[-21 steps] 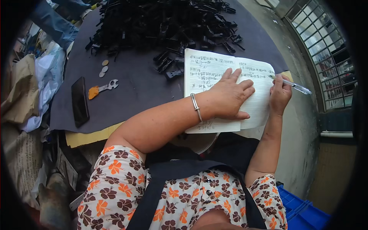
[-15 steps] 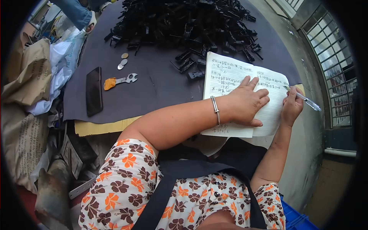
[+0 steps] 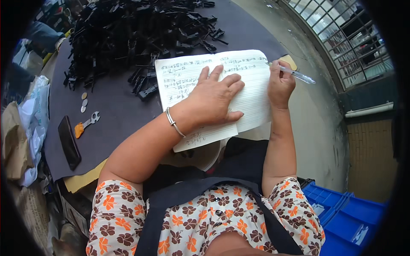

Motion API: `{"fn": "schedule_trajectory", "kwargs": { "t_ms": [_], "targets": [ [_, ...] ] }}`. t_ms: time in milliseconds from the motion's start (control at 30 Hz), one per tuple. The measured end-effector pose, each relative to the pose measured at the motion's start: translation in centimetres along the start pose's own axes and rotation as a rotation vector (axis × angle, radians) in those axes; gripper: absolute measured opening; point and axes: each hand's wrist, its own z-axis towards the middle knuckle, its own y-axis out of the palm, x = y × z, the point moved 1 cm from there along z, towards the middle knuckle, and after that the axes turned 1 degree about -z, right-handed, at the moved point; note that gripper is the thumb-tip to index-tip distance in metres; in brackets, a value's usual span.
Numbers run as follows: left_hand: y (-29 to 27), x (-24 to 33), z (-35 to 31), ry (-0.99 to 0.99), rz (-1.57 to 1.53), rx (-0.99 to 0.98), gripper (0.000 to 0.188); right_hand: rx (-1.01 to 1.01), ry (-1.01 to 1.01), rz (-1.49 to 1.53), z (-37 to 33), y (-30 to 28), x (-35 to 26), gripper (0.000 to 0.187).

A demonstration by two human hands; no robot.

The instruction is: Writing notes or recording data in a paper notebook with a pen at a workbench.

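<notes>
An open lined notebook (image 3: 252,109) lies at the table's near edge, with handwriting over the left page and the top of the right one. My left hand (image 3: 213,96) rests flat across its middle, fingers spread, a metal bangle (image 3: 171,121) round the wrist. My right hand (image 3: 281,86) is closed on a clear pen (image 3: 301,77) by the right page's upper edge. The pen's tip points at the end of the top written lines. Part of the left page is hidden under my left hand and forearm.
A large heap of black clip-like parts (image 3: 128,38) covers the far table (image 3: 115,113). On the left lie a dark phone (image 3: 69,143), a small orange-handled wrench (image 3: 87,123) and several coins (image 3: 84,103). Blue crates (image 3: 354,222) stand at lower right; bags (image 3: 36,123) crowd the left side.
My view has swung to the right, so the table's things sit further left and the blue crates show more. Both hands keep their places on the notebook, the pen still in my right hand.
</notes>
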Motion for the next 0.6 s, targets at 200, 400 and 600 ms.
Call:
{"fn": "schedule_trajectory", "kwargs": {
  "t_ms": [200,400,600],
  "targets": [
    [-0.4,1.0,0.9,0.014,0.059,-0.067,0.071,0.009,0.05,0.144,0.4,-1.3,0.6,0.017],
    [0.2,0.7,1.0,0.039,0.077,-0.037,0.071,-0.089,0.004,0.343,1.4,-0.6,0.7,0.018],
    [0.1,0.8,0.9,0.024,0.065,-0.071,0.072,-0.119,0.037,0.144,1.5,-0.6,0.9,0.018]
  ]
}}
